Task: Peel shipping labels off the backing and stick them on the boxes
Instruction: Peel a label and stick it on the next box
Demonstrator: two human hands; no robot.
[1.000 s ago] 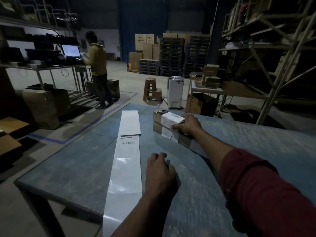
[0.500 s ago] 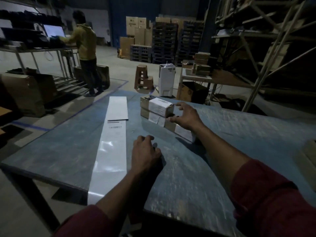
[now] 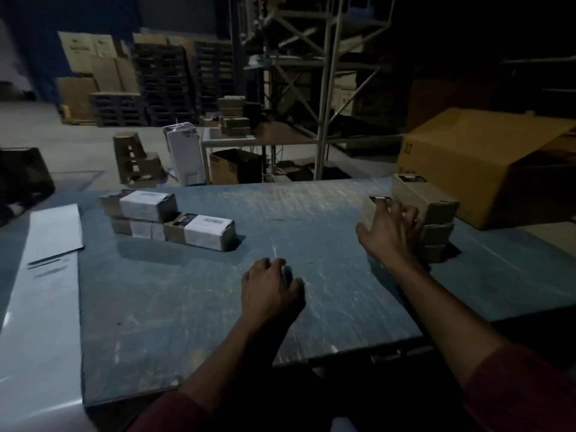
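Note:
Three small brown boxes with white labels (image 3: 141, 206) are stacked at the table's left, one of them (image 3: 205, 231) lying in front. A long white label backing strip (image 3: 46, 294) runs down the far left edge, with a printed label near its upper part. On the right stands a stack of unlabelled brown boxes (image 3: 425, 198). My right hand (image 3: 389, 232) lies over the nearest of those boxes (image 3: 371, 208), fingers spread on its top, thumb at its near side. My left hand (image 3: 269, 291) rests mid-table, fingers curled, holding nothing.
The blue-grey table (image 3: 311, 210) has a scratched top. A large cardboard carton (image 3: 486, 163) sits at its right end behind the stack. Beyond the table are a stool (image 3: 132, 157), a white appliance (image 3: 185, 157), metal racking (image 3: 324, 88) and stacked pallets (image 3: 162, 85).
The view has swung right. My right hand left the labelled boxes and crossed to the unlabelled stack on the right. My left hand stays curled on the table.

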